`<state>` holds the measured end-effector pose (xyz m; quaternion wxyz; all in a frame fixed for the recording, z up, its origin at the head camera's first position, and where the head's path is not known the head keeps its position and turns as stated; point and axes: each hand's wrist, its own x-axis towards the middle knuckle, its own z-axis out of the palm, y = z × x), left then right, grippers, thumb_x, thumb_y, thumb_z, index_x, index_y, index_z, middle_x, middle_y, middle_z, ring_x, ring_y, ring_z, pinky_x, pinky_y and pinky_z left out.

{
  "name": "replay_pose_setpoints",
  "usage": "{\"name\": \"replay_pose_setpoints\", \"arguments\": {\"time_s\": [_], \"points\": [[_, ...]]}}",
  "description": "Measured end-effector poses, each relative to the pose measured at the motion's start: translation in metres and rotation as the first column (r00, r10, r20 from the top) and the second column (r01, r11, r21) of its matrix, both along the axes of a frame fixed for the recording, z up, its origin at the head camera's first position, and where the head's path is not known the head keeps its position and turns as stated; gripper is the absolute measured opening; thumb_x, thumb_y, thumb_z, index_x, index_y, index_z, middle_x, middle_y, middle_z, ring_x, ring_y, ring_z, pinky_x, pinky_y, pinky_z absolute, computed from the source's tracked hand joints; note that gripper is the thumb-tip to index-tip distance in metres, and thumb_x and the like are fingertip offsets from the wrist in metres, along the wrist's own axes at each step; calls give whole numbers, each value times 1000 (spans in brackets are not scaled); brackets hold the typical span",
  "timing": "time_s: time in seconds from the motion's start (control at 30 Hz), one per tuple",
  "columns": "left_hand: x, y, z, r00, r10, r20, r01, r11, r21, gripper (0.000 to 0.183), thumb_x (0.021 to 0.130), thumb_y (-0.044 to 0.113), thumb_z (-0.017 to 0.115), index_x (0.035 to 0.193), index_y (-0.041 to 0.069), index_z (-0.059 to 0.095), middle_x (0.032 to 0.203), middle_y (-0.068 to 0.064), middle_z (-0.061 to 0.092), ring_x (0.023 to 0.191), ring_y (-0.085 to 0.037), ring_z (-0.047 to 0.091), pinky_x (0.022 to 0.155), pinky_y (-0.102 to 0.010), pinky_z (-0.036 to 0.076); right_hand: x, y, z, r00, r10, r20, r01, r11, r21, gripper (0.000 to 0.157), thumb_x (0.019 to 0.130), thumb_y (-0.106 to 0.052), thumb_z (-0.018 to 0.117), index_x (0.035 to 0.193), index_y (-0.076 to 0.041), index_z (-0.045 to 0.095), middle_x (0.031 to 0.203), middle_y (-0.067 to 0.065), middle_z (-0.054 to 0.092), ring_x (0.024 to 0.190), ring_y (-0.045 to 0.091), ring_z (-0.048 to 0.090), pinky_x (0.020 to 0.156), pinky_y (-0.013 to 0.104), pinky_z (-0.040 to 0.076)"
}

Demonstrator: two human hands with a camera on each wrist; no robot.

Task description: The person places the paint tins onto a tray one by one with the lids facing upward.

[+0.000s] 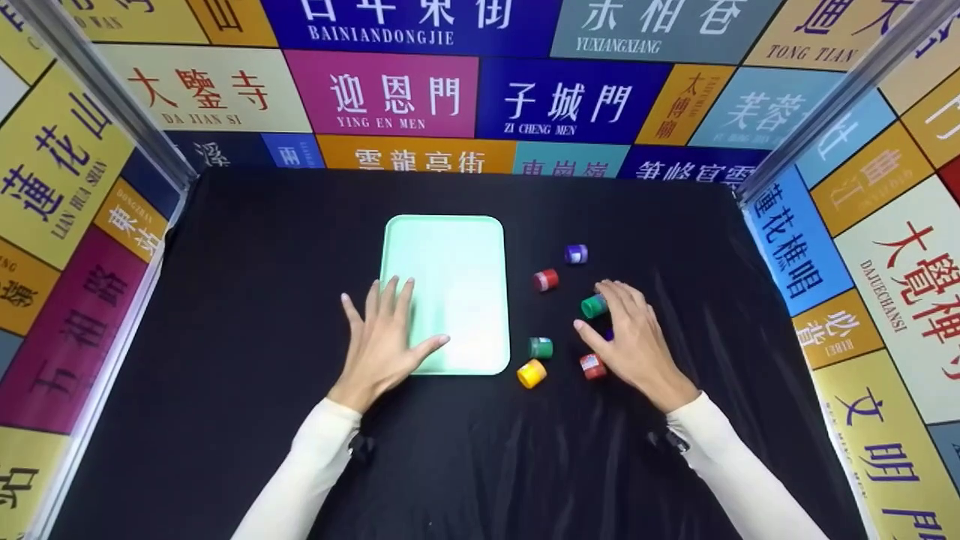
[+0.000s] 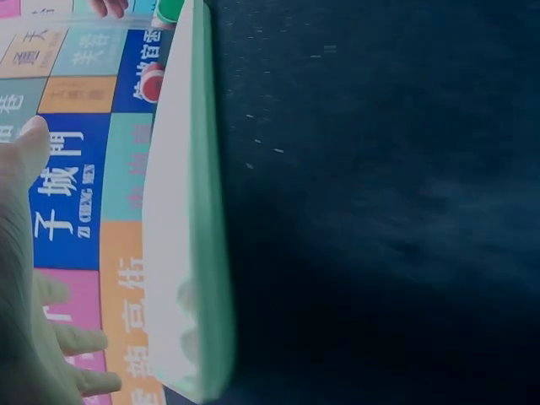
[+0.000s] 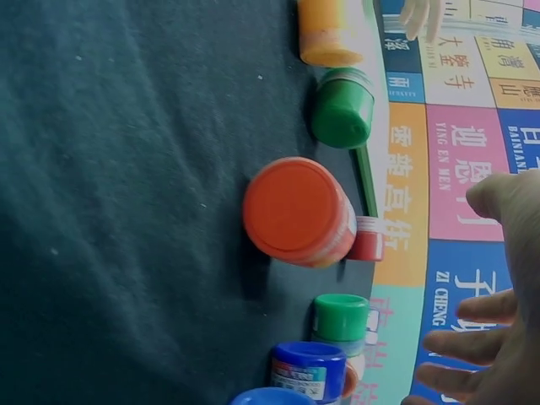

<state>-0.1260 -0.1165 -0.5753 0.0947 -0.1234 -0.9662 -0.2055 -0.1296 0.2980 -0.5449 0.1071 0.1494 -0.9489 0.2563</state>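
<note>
A pale green tray [image 1: 465, 300] lies on the black cloth. Over its left edge my left hand [image 1: 379, 341] is spread, fingers straight and holding nothing; in the left wrist view this hand [image 2: 25, 270] is apart from the tray rim [image 2: 213, 253]. My right hand [image 1: 636, 346] hovers, loosely bent and holding nothing, over small paint jars to the right. Nearest it are a green jar [image 1: 594, 306], a red jar [image 1: 592, 367] and a blue-purple jar [image 1: 609, 334] mostly hidden beneath the hand. In the right wrist view, the red jar [image 3: 295, 211] stands apart from my fingers.
Between tray and right hand are another green jar [image 1: 540, 347] and a yellow jar [image 1: 531, 373]. Farther back lie a red jar [image 1: 545, 280] and a purple jar [image 1: 576, 254]. Panels with colourful lettering [image 1: 382, 94] enclose the black table [image 1: 262, 262] at the back and sides.
</note>
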Motion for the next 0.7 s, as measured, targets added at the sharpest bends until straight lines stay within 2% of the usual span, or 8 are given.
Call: {"name": "replay_pose_setpoints", "arguments": {"time_s": [0.27, 0.5, 0.57, 0.7], "points": [[19, -20, -15, 998, 16, 54, -21, 996, 89, 113, 93, 80, 68, 173, 7, 34, 177, -25, 31, 165, -54, 19, 122, -89, 8, 4, -12, -12, 994, 87, -62, -90, 995, -34, 64, 97, -32, 85, 147, 4, 65, 148, 23, 65, 142, 43, 54, 115, 63, 45], [30, -28, -24, 993, 36, 110, -54, 984, 170, 113, 92, 72, 75, 172, 3, 34, 177, -25, 29, 166, -53, 15, 124, -88, 5, 10, -23, -24, 972, 196, -130, -203, 978, -43, 61, 94, -27, 88, 142, 5, 68, 139, 23, 68, 132, 42, 60, 110, 60, 50], [32, -29, -26, 992, 36, 119, -58, 980, 188, 113, 92, 70, 77, 172, 3, 33, 177, -25, 29, 166, -53, 14, 124, -87, 4, 11, -26, -27, 967, 220, -131, -227, 973, -41, 61, 94, -27, 89, 142, 5, 68, 139, 23, 68, 131, 42, 61, 109, 60, 51], [37, -31, -29, 992, 38, 124, -63, 977, 202, 113, 91, 68, 78, 172, 2, 33, 177, -26, 29, 166, -53, 13, 125, -85, 2, 15, -31, -32, 965, 250, -78, -253, 967, -28, 60, 96, -28, 87, 143, 4, 67, 140, 21, 68, 133, 40, 60, 112, 59, 50]]}}
